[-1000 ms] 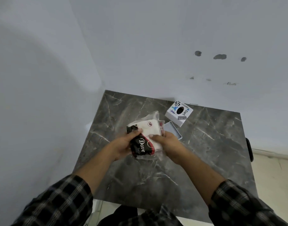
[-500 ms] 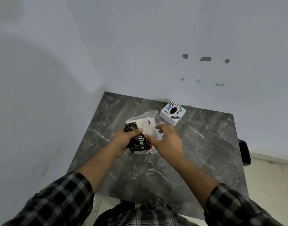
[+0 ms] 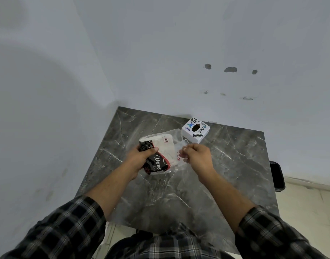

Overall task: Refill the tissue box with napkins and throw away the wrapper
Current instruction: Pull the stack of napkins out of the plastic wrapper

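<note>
A: Napkin pack (image 3: 166, 152): where is it, who's got it?

B: Over the middle of the table (image 3: 226, 184); resting on it or lifted, can't tell. The left hand (image 3: 141, 157) grips it from the near-left side, thumb across the black "Dove" print; the other fingers go under the pack, hidden.

A: And the right hand (image 3: 198, 156)?

B: Just right of the pack; fingers curled, thumb & forefinger pinching a clear flap of the wrapper (image 3: 180, 148); the tips are partly veiled by the plastic, so how much film sits btwn them isn't clear.

A: Wrapper open?

B: Hard to say; loose clear film spreads on the far side twd the tissue box (image 3: 195, 130), but its edge fades into the marble pattern; touching the box or not, can't tell.

A: The box itself?

B: White cube w/ an oval hole on top, at the table's far edge near the wall (image 3: 160, 53); the hole is just dark, inside not visible.

A: Anything else?

B: A black object (image 3: 277, 176) past the table's right edge, partly hidden behind the tabletop; can't identify it; plaid sleeves (image 3: 67, 227) run off the bottom of the view; small print under "Dove" too blurred to read.
</note>
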